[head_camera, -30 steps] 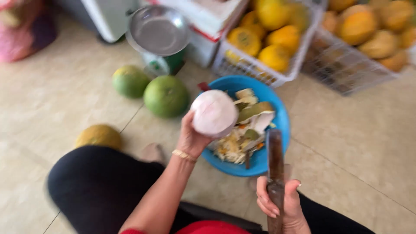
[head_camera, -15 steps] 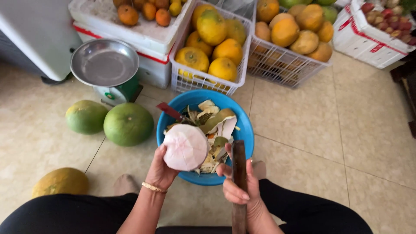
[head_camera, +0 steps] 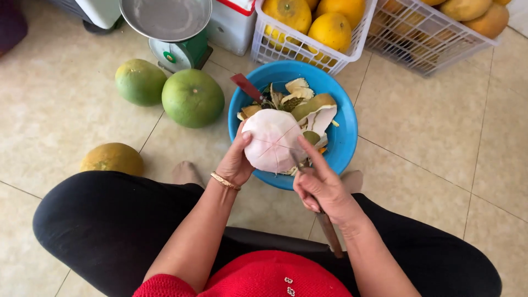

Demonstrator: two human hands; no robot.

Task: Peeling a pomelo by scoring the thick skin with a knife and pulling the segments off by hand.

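From the head camera, looking down past the person's black trousers and red top, the left hand (head_camera: 236,165) cups a peeled, round, pale pink-white pomelo (head_camera: 273,140) from its left side, thumb on top, grip closed around the fruit. A thin gold bracelet (head_camera: 225,181) sits on that wrist. The pomelo's surface shows scored lines crossing at its middle. It is held just above the near part of a round blue plastic basin (head_camera: 344,132) that stands on the beige tiled floor (head_camera: 429,143).

The right hand (head_camera: 324,190) is closed around a knife with a brown wooden handle (head_camera: 329,231); the handle runs back toward the person's lap, and the index finger stretches forward along the blade, which meets the right side of the pomelo. Most of the blade is hidden by the finger.

Inside the basin lie yellow-green strips of peel (head_camera: 311,107) and a second tool with a dark red handle (head_camera: 246,87) leaning on the far left rim.

On the floor to the left are two whole green pomelos (head_camera: 192,98), touching each other, and a yellowish one (head_camera: 111,158) near the person's knee. Beyond the basin stand a green kitchen scale with a metal pan (head_camera: 168,19) and a white wire basket of yellow-orange fruit (head_camera: 308,33), with another wire basket to its right.
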